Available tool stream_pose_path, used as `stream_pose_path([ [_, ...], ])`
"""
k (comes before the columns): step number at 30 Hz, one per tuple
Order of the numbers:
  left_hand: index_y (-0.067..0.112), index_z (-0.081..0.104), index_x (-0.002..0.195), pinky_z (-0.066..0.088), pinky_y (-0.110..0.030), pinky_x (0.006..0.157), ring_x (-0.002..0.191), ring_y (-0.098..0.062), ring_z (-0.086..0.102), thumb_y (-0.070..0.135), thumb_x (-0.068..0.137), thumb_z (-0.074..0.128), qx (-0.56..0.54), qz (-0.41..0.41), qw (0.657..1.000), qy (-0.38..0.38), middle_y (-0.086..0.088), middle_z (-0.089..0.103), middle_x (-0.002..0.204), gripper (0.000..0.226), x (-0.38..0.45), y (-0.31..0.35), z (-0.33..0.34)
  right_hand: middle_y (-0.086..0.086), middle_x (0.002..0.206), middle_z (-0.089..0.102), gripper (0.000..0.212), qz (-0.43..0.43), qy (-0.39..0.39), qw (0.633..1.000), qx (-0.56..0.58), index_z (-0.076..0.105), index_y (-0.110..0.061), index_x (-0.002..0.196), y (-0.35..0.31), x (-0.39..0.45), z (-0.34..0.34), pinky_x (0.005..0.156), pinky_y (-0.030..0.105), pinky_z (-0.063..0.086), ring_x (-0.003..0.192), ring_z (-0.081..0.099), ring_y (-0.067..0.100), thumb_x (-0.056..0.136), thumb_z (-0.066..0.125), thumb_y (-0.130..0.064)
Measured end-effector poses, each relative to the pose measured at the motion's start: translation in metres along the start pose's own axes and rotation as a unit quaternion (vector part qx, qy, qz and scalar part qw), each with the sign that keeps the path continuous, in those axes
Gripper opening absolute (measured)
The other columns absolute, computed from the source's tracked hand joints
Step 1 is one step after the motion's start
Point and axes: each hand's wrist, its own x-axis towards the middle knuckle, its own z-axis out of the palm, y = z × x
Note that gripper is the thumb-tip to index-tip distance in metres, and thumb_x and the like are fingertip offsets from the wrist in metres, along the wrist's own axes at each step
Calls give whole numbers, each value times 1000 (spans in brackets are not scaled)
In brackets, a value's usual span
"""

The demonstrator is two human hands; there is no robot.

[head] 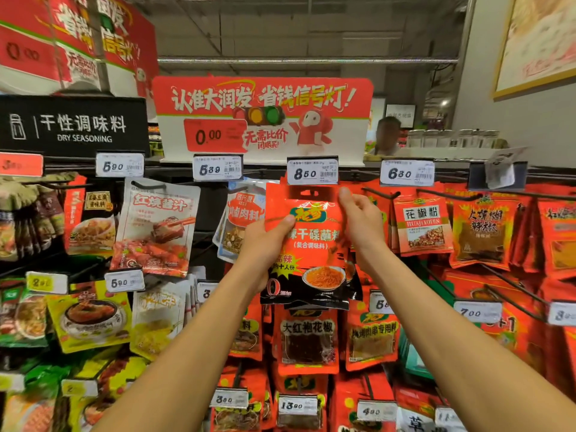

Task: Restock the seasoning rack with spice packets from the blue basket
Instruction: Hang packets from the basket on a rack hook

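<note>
Red spice packet (307,244) is up at the seasoning rack's (436,194) top row, right under the 8.50 price tag (312,171). Left hand (265,241) grips its left edge, thumb across the front; right hand (361,219) pinches the upper right corner beside the hang hole.

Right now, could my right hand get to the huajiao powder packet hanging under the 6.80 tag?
Probably yes. The right hand pinches the red dipping-spice packet just beside the huajiao powder packet, with nothing between them, but it would need to let go first.
</note>
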Motion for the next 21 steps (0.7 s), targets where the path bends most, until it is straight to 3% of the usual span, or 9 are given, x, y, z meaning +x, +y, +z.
stream_pose_path([
  [2,19,70,94,58,-26,55,73,-18,77,27,94,71,-4,-2,1000,0,1,79,81,8,3,3,6,-18,66,72,44,-18,12,999,-46,63,-13,106,-2,4,1,46,9,43,61,66,-8,93,63,-55],
  [4,19,69,95,56,-24,51,69,-17,76,28,94,71,-7,-10,1000,4,1,79,79,9,5,4,8,-11,81,72,44,-12,28,997,-72,65,-17,106,-5,9,3,55,20,46,72,69,2,89,65,-58],
  [9,18,68,100,61,-32,61,75,-21,77,29,94,70,1,-31,999,-5,-2,79,84,13,7,4,7,-10,89,70,31,5,36,992,-120,60,-31,93,-6,16,7,56,26,43,76,67,7,82,64,-60],
  [12,16,67,104,61,-34,65,77,-21,77,30,95,68,11,-49,999,-13,-3,79,85,17,7,4,8,-4,104,67,43,28,36,989,-140,60,-27,108,0,18,7,66,32,48,85,64,13,81,61,-61],
  [14,16,67,102,60,-31,62,75,-19,77,31,96,66,5,-48,999,-10,-2,79,84,16,6,3,8,-6,104,62,47,29,38,987,-152,59,-25,114,1,17,7,64,30,44,84,57,7,86,60,-62],
  [17,26,66,99,62,-34,68,80,-16,76,36,96,65,58,23,997,36,-3,79,96,11,-1,-4,4,-1,113,66,57,20,24,991,-134,55,-20,127,-1,5,2,86,42,55,101,65,19,91,57,-64],
  [19,36,61,115,59,-36,85,100,-10,70,46,91,68,156,102,981,61,3,69,121,27,-8,-13,-6,-3,122,65,68,13,-3,994,-107,45,-21,141,3,-13,-5,93,44,54,109,65,18,90,57,-64],
  [21,55,45,132,52,-30,95,113,-2,58,57,79,75,217,122,969,7,15,54,131,61,-15,-20,-17,-13,125,60,77,-18,-42,991,-126,32,-25,151,10,-38,-8,94,36,50,111,61,9,88,57,-62],
])
